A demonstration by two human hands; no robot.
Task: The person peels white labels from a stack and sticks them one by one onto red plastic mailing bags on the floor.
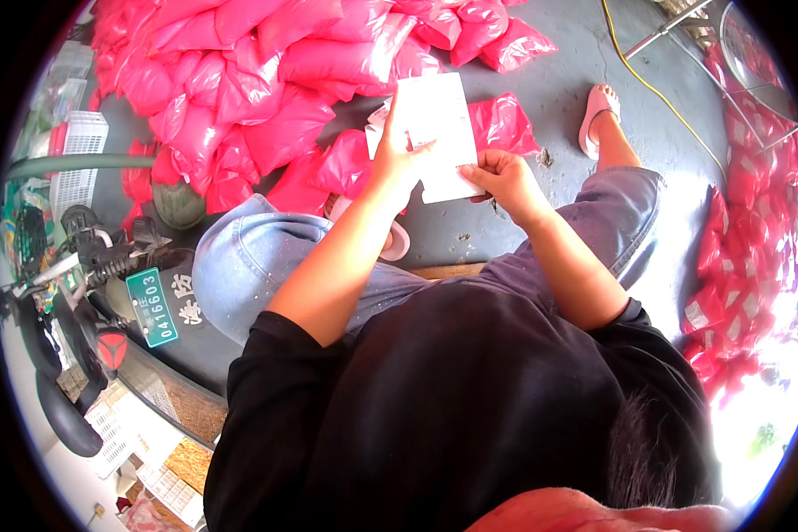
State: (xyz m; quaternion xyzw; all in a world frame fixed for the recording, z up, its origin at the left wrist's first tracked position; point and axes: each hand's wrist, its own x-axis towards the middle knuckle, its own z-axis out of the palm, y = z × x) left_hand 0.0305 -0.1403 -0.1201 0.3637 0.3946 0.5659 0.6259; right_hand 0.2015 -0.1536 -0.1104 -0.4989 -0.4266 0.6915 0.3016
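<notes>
A white paper sheet (442,111), or a thin stack of such sheets, is held up between my two hands over the floor. My left hand (397,161) grips its left side, with the fingers partly hidden behind the paper. At the lower right corner, my right hand (508,182) pinches the edge between thumb and fingers. A pink plastic bag (503,126) lies on the floor just beyond the sheet, partly covered by it. Another pink bag (341,166) rests to the left of my left hand.
A big heap of filled pink bags (266,66) spreads ahead and left. More bags with white labels (745,239) are piled at right. A scooter (89,266) stands at left near a white basket (80,160). A yellow cable (656,89) crosses the grey floor (559,106).
</notes>
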